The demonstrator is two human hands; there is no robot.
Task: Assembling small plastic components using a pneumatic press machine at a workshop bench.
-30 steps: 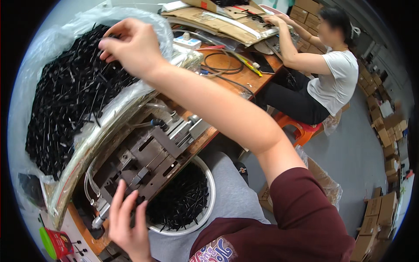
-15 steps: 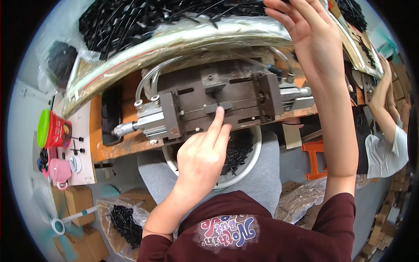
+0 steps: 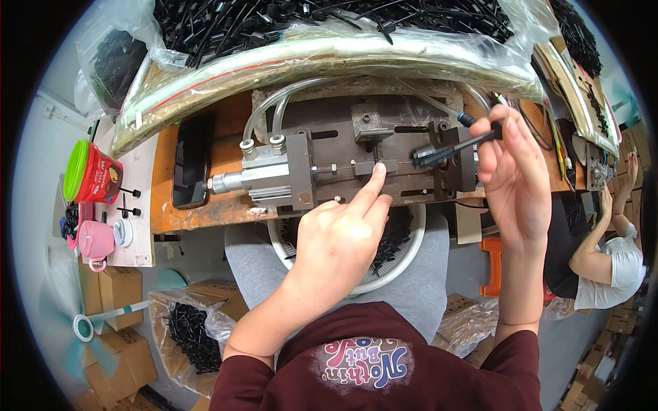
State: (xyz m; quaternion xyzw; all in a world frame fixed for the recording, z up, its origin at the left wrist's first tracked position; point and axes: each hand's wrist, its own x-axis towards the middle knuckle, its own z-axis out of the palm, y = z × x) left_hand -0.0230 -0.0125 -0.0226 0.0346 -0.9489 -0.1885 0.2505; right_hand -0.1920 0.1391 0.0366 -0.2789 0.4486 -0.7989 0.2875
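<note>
My left hand has its index finger stretched out, the tip on the small dark block in the middle of a metal fixture. The middle finger is bent beside it, and no held thing shows in this hand. Up at the right, my right hand pinches a black cable tie between thumb and fingers. Its blocky end points left, above the fixture's right part. A short dark strip lies between the block and the clamp behind it.
Beyond the fixture, a plastic-wrapped rim fronts a heap of black cable ties. A phone, red tub and pink cup are at left. A white basket stands over my lap. Another person works at right.
My right hand has come down and back from the heap with a black cable tie now visible in it. The whole view has shifted; my left fingertip stays at the block.
</note>
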